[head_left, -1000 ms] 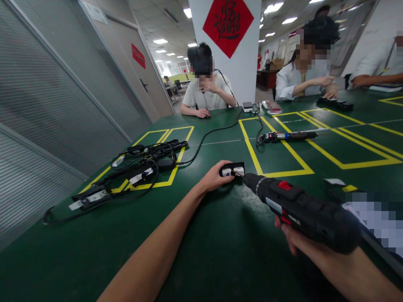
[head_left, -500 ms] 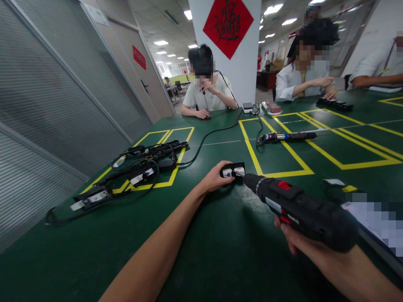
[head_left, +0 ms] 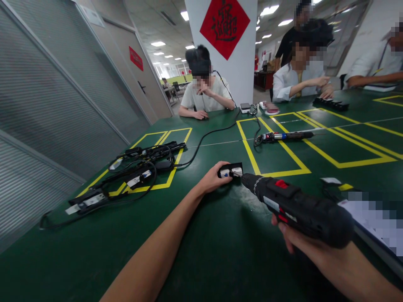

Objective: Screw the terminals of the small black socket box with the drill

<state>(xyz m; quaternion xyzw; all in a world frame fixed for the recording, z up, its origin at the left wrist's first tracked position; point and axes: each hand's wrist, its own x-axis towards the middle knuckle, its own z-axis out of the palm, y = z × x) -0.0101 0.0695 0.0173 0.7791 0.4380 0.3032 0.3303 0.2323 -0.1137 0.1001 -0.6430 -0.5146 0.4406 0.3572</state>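
My left hand (head_left: 215, 177) grips the left end of a small black housing with white parts inside (head_left: 236, 171), which is tilted toward me on the green table. A black and red cordless drill (head_left: 296, 205) is in my right hand (head_left: 294, 237), its handle mostly hidden under the body. The drill points left and away from me. Its bit reaches into the housing's open face; whether the tip touches a screw is too small to tell.
On the left lie several black strips with cables (head_left: 138, 172). An electric screwdriver (head_left: 288, 136) rests inside yellow tape outlines (head_left: 283, 173). A dark-edged board with papers (head_left: 371, 218) is at the right. Co-workers sit across the table, one with a black part (head_left: 330, 103).
The view has shifted slightly, so everything sits a little further left. My hands, the drill and the housing keep nearly the same arrangement. A standing person shows more at the back right.
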